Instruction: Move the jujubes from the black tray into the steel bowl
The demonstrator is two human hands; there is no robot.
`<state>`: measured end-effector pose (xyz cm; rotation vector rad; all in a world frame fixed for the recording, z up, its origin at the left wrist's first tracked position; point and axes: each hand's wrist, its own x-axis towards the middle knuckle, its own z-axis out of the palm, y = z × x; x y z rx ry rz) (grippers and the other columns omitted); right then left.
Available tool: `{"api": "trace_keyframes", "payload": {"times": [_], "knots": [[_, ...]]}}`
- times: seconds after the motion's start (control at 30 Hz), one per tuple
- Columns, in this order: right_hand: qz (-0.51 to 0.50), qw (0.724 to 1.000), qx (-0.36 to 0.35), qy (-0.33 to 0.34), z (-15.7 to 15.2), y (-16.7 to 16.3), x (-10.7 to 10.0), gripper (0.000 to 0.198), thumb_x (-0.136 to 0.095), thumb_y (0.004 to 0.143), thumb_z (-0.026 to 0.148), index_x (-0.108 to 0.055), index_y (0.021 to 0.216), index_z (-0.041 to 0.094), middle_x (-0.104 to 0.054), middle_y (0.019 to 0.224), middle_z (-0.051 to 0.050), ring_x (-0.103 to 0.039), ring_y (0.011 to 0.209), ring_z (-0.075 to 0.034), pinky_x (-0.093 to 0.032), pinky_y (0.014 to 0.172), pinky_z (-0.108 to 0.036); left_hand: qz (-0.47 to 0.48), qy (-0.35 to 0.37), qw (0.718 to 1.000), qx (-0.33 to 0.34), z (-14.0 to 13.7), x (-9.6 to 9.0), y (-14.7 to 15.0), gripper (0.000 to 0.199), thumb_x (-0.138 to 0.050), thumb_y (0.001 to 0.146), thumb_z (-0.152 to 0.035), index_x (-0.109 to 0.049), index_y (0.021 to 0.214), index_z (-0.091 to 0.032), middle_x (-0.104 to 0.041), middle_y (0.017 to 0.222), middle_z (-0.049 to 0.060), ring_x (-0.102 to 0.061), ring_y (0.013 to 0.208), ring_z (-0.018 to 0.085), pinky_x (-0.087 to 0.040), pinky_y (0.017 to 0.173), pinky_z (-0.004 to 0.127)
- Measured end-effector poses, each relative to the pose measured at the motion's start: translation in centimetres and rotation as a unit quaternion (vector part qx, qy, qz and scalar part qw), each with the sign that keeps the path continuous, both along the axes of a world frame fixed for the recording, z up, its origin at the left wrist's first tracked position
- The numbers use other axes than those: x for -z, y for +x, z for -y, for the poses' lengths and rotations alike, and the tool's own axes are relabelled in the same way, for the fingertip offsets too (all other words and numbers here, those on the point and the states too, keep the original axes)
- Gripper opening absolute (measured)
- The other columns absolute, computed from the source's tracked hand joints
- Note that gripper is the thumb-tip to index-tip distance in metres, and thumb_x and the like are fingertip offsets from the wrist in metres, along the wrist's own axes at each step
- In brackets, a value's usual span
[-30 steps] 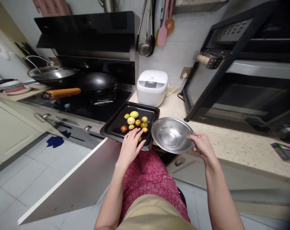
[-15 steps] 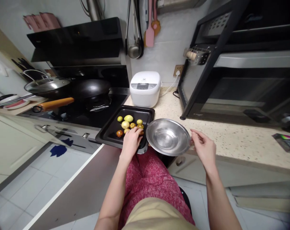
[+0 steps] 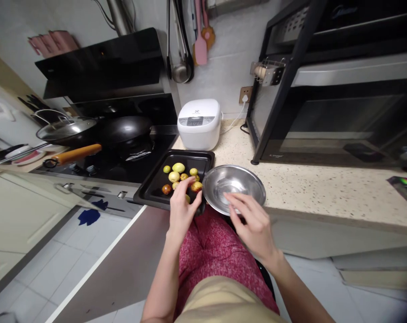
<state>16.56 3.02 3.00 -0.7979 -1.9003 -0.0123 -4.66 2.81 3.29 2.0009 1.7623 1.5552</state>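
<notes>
A black baking tray (image 3: 153,186) holds several small round fruits that look like jujubes, some yellow-green, like the pale one (image 3: 174,176), and one mostly brown (image 3: 166,189). My left hand (image 3: 182,207) is over the tray's near right part, thumb and fingers apart around a yellow-brown fruit (image 3: 196,186); no grip on it shows. Right of the tray stands a shiny steel bowl (image 3: 253,188), close against its edge. Over the bowl's near side is my right hand (image 3: 253,224), its fingers stretched out and its thumb apart, with nothing visible in it.
Behind the tray stands a white rice cooker (image 3: 199,125) on the speckled counter (image 3: 300,188). To the left, a wok (image 3: 126,128) and a lidded pan (image 3: 69,130) with a wooden handle sit on the stove. A black rack with an oven (image 3: 344,121) is at right. An open cabinet door (image 3: 112,260) juts out below.
My right hand has moved left from the bowl's right rim to over the bowl. The fingers of my left hand have lifted and spread, showing the fruit by them. The view has shifted slightly.
</notes>
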Motion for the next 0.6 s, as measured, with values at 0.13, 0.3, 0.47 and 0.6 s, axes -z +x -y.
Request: {"api": "trace_keyframes", "payload": {"times": [0.13, 0.3, 0.47, 0.6], "knots": [[0.059, 0.996, -0.06, 0.005, 0.5, -1.9, -0.4, 0.058, -0.054, 0.1, 0.009, -0.049, 0.156, 0.025, -0.065, 0.142, -0.013, -0.068, 0.126, -0.025, -0.061, 0.104, -0.042, 0.064, 0.01, 0.996, 0.056, 3.4, -1.5, 2.3, 0.036, -0.071, 0.093, -0.024, -0.061, 0.128, -0.025, -0.072, 0.123, 0.005, -0.071, 0.113, 0.021, -0.057, 0.104, 0.035], [0.024, 0.994, -0.094, 0.048, 0.7, -2.6, -1.1, 0.066, -0.056, 0.099, 0.008, -0.04, 0.161, 0.028, -0.069, 0.137, -0.013, -0.07, 0.122, -0.024, -0.063, 0.1, -0.037, 0.112, 0.004, 0.991, 0.068, 5.6, -1.2, 4.2, 0.052, -0.071, 0.094, -0.024, -0.051, 0.142, -0.025, -0.066, 0.135, 0.01, -0.067, 0.124, 0.023, -0.059, 0.105, 0.036], [-0.032, 0.996, -0.055, 0.064, 0.8, -2.8, -2.5, 0.068, -0.059, 0.098, 0.008, -0.041, 0.161, 0.029, -0.07, 0.135, -0.012, -0.07, 0.121, -0.025, -0.063, 0.102, -0.039, 0.065, -0.027, 0.989, 0.131, 7.3, -1.3, 5.2, 0.075, -0.068, 0.098, -0.035, -0.029, 0.161, -0.032, -0.048, 0.16, 0.013, -0.052, 0.145, 0.031, -0.051, 0.118, 0.048], [-0.106, 0.991, -0.048, 0.065, 1.8, -3.0, -4.7, 0.068, -0.063, 0.097, 0.011, -0.043, 0.159, 0.03, -0.069, 0.135, -0.009, -0.069, 0.124, -0.026, -0.062, 0.104, -0.04, -0.033, -0.073, 0.969, 0.235, 9.7, -0.7, 5.8, 0.121, -0.078, 0.085, -0.058, 0.007, 0.168, -0.035, -0.034, 0.168, 0.016, -0.04, 0.152, 0.041, -0.054, 0.113, 0.058]]}}
